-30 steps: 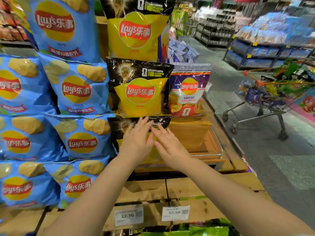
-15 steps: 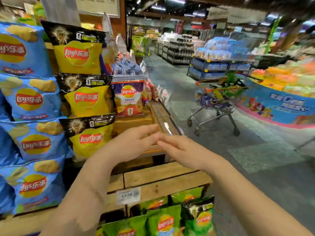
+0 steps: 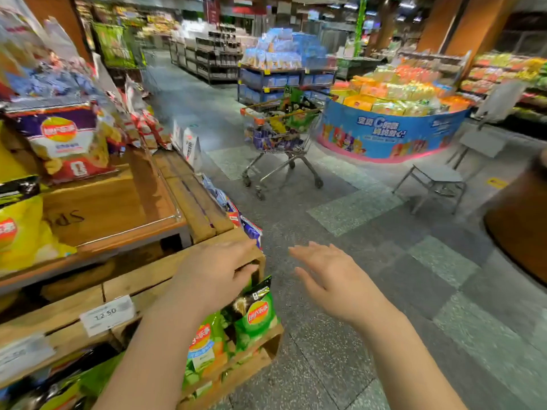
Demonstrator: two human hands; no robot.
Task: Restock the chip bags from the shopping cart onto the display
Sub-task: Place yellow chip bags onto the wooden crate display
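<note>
Both hands empty, fingers spread: left hand [image 3: 220,272] over the corner of the wooden display [image 3: 124,284], right hand [image 3: 331,279] out over the floor [image 3: 414,261], holding nothing. Shopping cart [image 3: 281,143] stands well apart in the aisle, heaped with chip bags [image 3: 291,121] in green, yellow and purple; labels too blurred to read. On the display: purple-white bag [image 3: 63,140] upright, yellow bag [image 3: 20,229] cut off at left edge, green bags [image 3: 254,315] in the bottom crate partly hidden by the left forearm. Price tag [image 3: 108,315] reads 12.50
</note>
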